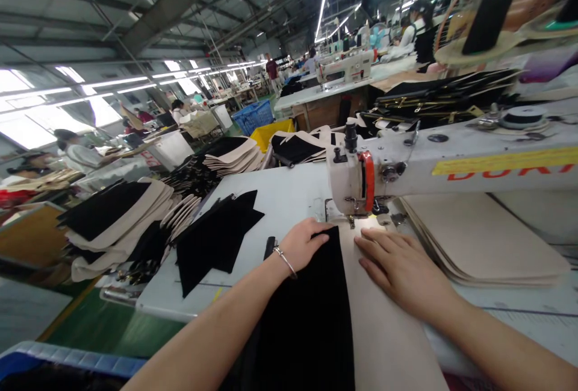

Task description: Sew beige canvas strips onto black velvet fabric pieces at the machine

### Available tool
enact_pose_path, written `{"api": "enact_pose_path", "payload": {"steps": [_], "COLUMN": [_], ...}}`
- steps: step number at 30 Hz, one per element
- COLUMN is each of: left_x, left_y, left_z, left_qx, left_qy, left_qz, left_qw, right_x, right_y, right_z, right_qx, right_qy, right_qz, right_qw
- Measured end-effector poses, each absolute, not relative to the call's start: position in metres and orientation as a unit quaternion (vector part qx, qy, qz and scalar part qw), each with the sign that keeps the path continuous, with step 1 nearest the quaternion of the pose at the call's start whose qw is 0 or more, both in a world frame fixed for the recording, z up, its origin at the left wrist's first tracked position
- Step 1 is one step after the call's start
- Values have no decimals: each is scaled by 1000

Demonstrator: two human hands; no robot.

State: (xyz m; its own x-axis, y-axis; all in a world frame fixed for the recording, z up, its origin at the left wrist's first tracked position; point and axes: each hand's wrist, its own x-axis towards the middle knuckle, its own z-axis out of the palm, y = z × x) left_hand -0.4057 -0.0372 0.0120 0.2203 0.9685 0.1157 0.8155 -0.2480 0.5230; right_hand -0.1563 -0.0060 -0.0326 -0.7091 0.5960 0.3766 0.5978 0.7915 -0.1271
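A beige fabric panel (pixel 377 325) lies under the sewing machine's needle and presser foot (pixel 351 221), with a long black fabric piece (pixel 311 319) along its left side. My left hand (pixel 304 246) rests on the top end of the black piece, index finger and thumb stretched out and apart just left of the foot. Its other fingers are mostly hidden. Flat on the beige panel, right of the needle, my right hand (pixel 397 267) has its fingers extended. The sewing machine head (pixel 350 177) stands just beyond both hands.
Black cut pieces (pixel 217 234) lie on the table at left, and stacked beige panels (pixel 487 234) sit under the machine arm. Bundles of beige and black pieces (pixel 121 216) stand farther left. Behind are a yellow bin (pixel 271 132), a blue basket (pixel 253 117) and co-workers.
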Motion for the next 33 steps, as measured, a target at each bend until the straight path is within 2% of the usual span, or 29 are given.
{"api": "enact_pose_path", "payload": {"steps": [3, 9, 21, 28, 33], "left_x": [-389, -368, -360, -358, -360], "left_y": [-28, -9, 2, -31, -34], "left_z": [8, -4, -10, 3, 1], "left_qx": [756, 733, 706, 827, 827], "left_qy": [590, 630, 658, 530, 532], "left_qz": [200, 212, 231, 177, 173], "left_qw": [200, 145, 118, 58, 61], "right_x": [-156, -155, -157, -155, -155], "right_y": [-6, -6, -8, -8, -7], "right_z": [-33, -30, -28, -28, -30], "right_qx": [-328, -327, -343, -333, -336], "right_qy": [-923, -925, -923, -925, -924], "right_qz": [2, 7, 9, 11, 16], "right_qw": [203, 195, 171, 183, 182]}}
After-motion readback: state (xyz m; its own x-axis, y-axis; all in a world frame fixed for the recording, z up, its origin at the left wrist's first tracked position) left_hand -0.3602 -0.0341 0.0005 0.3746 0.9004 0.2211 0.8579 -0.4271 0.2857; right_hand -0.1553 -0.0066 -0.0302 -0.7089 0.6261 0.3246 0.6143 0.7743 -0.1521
